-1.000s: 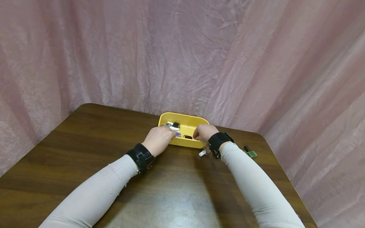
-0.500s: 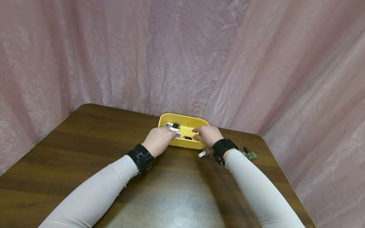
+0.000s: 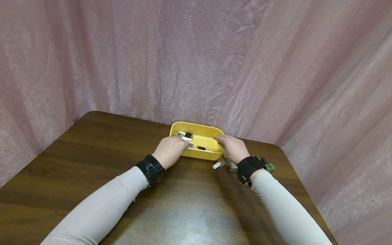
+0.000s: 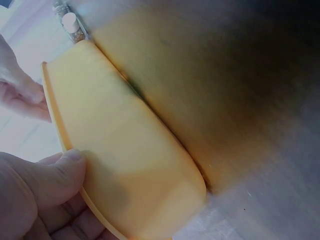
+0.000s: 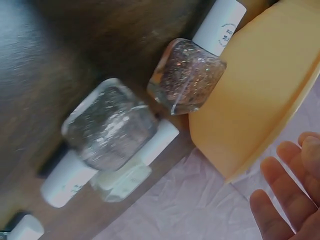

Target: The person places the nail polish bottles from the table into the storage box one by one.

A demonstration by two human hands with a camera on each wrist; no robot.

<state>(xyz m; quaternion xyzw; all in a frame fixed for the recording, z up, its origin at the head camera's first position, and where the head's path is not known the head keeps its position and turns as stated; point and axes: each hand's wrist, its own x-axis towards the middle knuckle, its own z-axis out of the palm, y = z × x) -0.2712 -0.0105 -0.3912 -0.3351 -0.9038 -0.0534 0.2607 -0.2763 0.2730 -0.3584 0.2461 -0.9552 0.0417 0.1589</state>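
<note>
A yellow plastic bin (image 3: 200, 154) stands near the back of the table with several nail polish bottles inside, among them one with a black cap (image 3: 189, 135). My left hand (image 3: 169, 149) grips its front left rim, thumb pressed on the outer wall (image 4: 120, 140) in the left wrist view. Over the bin's right end is my right hand (image 3: 231, 147), its fingers spread and slightly bent, with nothing held. Beside the bin, in the right wrist view, lie a copper glitter nail polish (image 5: 187, 80), a silver glitter nail polish (image 5: 112, 130) and a pale nail polish (image 5: 122, 182), all white-capped.
A green nail polish (image 3: 270, 167) with a black cap lies further right on the brown wooden table (image 3: 107, 149). Pink curtain (image 3: 196, 68) hangs right behind the table's back edge and along its right side.
My right hand has come up out of the bin and moved right, its fingers opening. That uncovers more of the bottles beside the bin. The left hand has stayed on the rim.
</note>
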